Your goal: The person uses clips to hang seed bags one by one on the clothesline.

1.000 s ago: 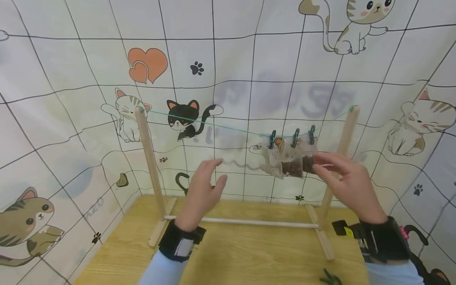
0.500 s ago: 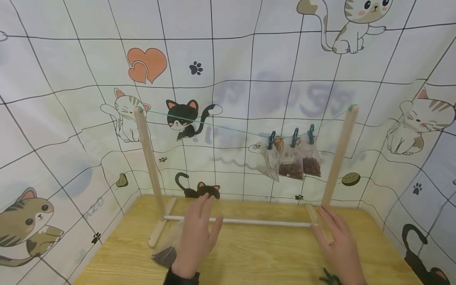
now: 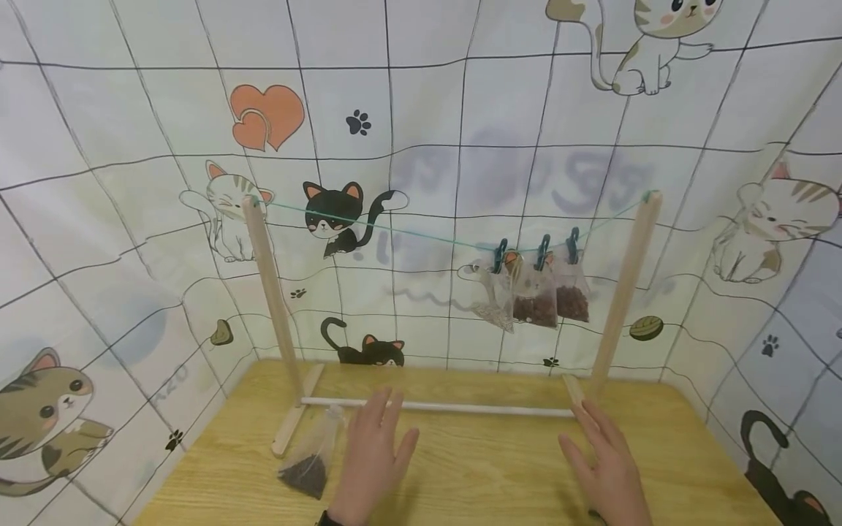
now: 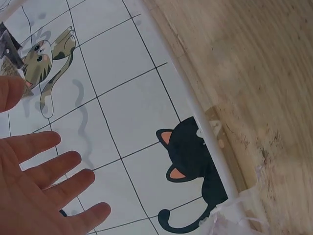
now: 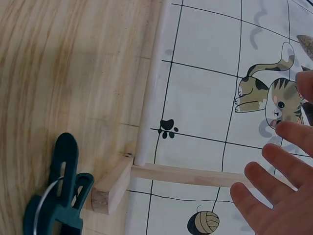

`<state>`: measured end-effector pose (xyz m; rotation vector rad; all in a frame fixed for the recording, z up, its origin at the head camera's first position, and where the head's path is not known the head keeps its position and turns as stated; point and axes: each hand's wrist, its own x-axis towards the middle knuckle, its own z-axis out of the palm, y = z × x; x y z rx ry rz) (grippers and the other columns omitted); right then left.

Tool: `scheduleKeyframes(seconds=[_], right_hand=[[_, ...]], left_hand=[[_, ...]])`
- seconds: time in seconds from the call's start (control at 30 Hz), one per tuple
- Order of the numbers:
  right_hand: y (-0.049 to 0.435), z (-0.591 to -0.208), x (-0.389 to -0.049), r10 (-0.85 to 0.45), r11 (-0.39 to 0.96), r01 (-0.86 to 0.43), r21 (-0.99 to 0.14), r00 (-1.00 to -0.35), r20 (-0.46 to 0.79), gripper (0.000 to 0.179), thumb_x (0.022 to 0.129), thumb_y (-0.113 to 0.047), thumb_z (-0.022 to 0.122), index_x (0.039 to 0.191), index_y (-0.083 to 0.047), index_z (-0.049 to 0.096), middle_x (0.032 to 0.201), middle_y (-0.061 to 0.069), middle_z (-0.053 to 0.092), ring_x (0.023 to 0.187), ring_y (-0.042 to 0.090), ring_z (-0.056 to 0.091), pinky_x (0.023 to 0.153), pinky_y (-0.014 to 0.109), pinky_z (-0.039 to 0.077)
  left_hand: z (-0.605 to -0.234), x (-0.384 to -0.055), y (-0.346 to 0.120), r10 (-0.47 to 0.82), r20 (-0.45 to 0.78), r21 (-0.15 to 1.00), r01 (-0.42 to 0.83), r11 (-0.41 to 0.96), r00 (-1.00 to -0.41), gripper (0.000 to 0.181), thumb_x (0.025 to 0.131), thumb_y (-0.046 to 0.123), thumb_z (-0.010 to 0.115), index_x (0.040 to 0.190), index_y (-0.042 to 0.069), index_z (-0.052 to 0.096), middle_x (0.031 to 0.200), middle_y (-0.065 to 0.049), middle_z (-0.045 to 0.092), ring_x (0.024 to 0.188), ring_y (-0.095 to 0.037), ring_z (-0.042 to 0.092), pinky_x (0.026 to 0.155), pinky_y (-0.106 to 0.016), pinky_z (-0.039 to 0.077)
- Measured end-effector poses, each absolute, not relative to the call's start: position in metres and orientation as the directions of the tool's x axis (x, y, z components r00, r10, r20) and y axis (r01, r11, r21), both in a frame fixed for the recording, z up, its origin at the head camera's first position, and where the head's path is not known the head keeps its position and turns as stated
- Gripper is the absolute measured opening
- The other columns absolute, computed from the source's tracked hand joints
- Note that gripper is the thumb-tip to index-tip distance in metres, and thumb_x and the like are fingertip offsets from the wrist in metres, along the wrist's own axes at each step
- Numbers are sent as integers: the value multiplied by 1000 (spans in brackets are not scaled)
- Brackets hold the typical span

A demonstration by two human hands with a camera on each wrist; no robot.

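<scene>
Both hands are empty with fingers extended above the table. My left hand (image 3: 375, 456) is beside a clear bag of dark grains (image 3: 305, 471) that lies on the table. Over to the right, my right hand (image 3: 608, 467) hovers in front of the stand's right foot. A loose green clothespin (image 5: 63, 191) shows in the right wrist view; in the head view that hand mostly hides it. From the green string (image 3: 421, 234) hang a bag of pale grains (image 3: 495, 307), a bag of reddish-brown pieces (image 3: 536, 307) and another such bag (image 3: 572, 299), each under a green clothespin (image 3: 542, 252).
The string runs between a left wooden post (image 3: 270, 292) and a right wooden post (image 3: 625, 292). A white rod (image 3: 487, 409) joins their feet low over the wooden table (image 3: 487, 467). Cat-print cloth (image 3: 427, 109) covers the walls behind and at the sides.
My right hand has left the rightmost hanging bag and dropped toward the table. My left hand has also come down, uncovering the bag of dark grains. The hanging bags now hang freely.
</scene>
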<state>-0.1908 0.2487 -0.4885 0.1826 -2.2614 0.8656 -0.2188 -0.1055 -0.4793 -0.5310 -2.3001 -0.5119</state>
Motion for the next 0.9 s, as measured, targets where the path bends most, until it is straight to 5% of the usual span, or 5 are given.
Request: scheduleKeyframes(seconds=[0.37, 0.6, 0.73, 0.9], right_hand=[[275, -496, -193, 89, 847, -244, -472, -810, 580, 48, 84, -11, 82, 126, 8, 67, 126, 29, 63, 109, 53, 60, 84, 71, 50], [301, -491, -193, 58, 887, -5, -462, -991, 122, 53, 91, -29, 76, 116, 17, 66, 104, 30, 67, 91, 43, 64, 79, 63, 54], [305, -497, -189, 85, 816, 132, -563, -990, -109, 47, 87, -30, 76, 103, 13, 67, 85, 16, 66, 74, 26, 60, 64, 44, 55], [299, -509, -185, 128, 758, 217, -615, -974, -186, 36, 79, -28, 81, 83, 1, 59, 70, 7, 54, 63, 21, 52, 55, 32, 44]], left_hand=[[-487, -210, -83, 339, 672, 116, 545, 830, -659, 54, 99, 38, 67, 137, 0, 60, 138, -18, 61, 126, -35, 58, 101, -58, 47], [-493, -198, -58, 441, 623, 32, 585, 811, -646, 54, 97, 42, 69, 137, 7, 60, 136, -9, 62, 124, -28, 60, 97, -56, 53], [-496, -192, -46, 496, 580, -5, 606, 796, -646, 54, 98, 45, 67, 138, 9, 61, 136, -8, 64, 123, -26, 61, 97, -53, 54], [-500, -187, -37, 540, 558, -21, 639, 769, -631, 52, 97, 44, 67, 137, 11, 63, 136, -7, 64, 122, -25, 62, 94, -51, 55]])
